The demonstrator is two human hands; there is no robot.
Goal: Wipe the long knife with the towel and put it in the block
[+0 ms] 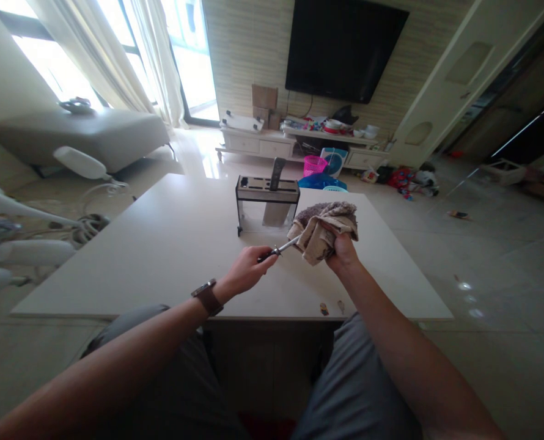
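My left hand [249,269] is closed around the dark handle of a sharpening steel [289,244], which has a small guard and a slim metal rod. The rod's far end is hidden in a brown and beige cloth [318,238]. My right hand [343,250] grips that bunched cloth from below and the right. Behind both hands, a knife block [268,190] with a dark frame and clear sides stands upright on the white table [184,244]. One broad-bladed knife [277,174] sits in it, its dark handle sticking up.
Two small objects, one a dark and yellowish piece [324,309], lie by the table's near edge. White chairs [38,252] stand at the left. Beyond the table are a pink basket [315,165], a low cabinet [276,148] and a wall-mounted television [343,49].
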